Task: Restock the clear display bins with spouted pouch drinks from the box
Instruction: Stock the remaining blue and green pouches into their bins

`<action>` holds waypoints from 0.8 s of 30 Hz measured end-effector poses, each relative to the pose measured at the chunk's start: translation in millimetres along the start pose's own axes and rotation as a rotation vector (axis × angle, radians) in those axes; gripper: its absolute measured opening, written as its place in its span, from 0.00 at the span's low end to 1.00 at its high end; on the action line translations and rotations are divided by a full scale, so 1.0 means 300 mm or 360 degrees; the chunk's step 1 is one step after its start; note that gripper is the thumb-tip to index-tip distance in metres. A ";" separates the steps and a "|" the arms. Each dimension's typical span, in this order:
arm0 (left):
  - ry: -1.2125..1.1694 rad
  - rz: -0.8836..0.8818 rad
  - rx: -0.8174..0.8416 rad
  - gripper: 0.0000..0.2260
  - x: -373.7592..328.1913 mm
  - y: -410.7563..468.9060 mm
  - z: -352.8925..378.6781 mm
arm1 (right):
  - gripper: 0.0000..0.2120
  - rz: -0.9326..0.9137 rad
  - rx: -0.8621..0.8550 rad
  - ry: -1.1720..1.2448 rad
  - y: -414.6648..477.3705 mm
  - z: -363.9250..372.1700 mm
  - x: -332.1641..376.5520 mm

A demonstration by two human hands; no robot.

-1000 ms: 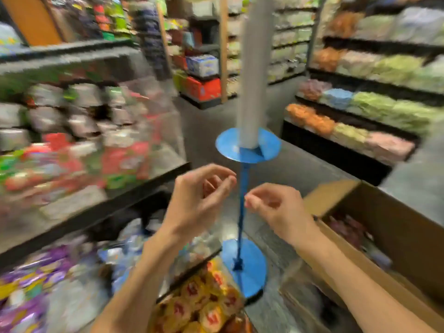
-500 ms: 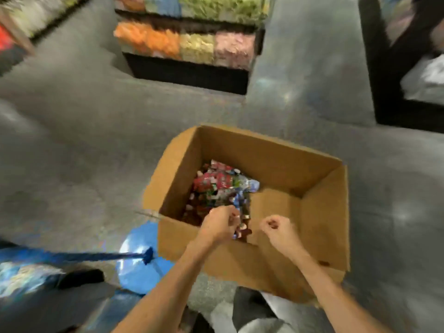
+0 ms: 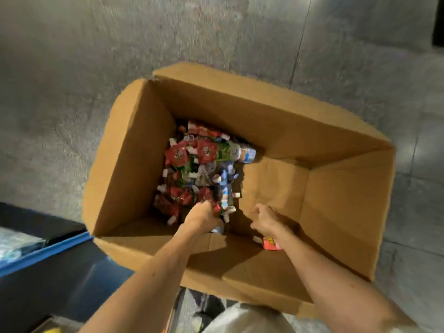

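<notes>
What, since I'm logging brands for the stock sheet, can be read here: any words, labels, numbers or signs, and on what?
No text here reads clearly.
On the red pouches: white print, too blurred to read.
On the green-and-white pouch: print blurred, unreadable.
On the orange pouch lying apart from the pile: yellow marks, unreadable.
On the cardboard box: no print on the walls that show.

In the box (image 3: 134,164), pouch drinks (image 3: 204,162) pile against its left wall. The left hand (image 3: 204,216) and right hand (image 3: 264,218) reach in over its near wall, with a stray pouch (image 3: 270,243) just inside.
</notes>
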State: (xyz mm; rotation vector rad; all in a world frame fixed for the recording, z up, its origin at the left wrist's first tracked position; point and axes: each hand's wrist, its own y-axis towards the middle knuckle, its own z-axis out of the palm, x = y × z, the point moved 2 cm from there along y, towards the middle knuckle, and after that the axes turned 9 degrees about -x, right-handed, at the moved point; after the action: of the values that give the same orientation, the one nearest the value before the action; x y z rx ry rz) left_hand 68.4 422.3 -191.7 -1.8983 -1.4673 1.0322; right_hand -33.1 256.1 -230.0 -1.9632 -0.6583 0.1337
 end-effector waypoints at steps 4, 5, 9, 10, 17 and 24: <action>0.0214 0.0090 0.0154 0.25 -0.027 0.080 0.048 | 0.22 -0.0054 0.0347 -0.0644 0.015 0.013 -0.102; 0.0235 0.0107 0.0183 0.25 -0.034 0.091 0.056 | 0.20 -0.0063 0.0373 -0.0737 0.023 0.025 -0.127; 0.0336 0.0159 0.0099 0.23 -0.022 0.129 0.080 | 0.20 -0.0086 0.0405 -0.0835 0.051 0.068 -0.174; 0.0353 0.0167 0.0039 0.21 -0.019 0.135 0.079 | 0.19 -0.0083 0.0410 -0.0785 0.057 0.073 -0.173; 0.0226 0.0020 -0.0423 0.26 -0.038 0.154 0.047 | 0.12 -0.0079 0.0331 -0.0639 0.078 0.098 -0.152; 0.0175 -0.0007 -0.0615 0.37 -0.050 0.208 0.005 | 0.11 0.0249 0.0208 0.0069 0.113 0.093 -0.149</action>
State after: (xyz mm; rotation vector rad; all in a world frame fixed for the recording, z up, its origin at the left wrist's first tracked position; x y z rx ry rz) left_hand 100.3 390.5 -237.6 -2.1729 -1.6975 0.6621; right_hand -68.0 244.8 -280.7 -1.8849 -0.4560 0.2240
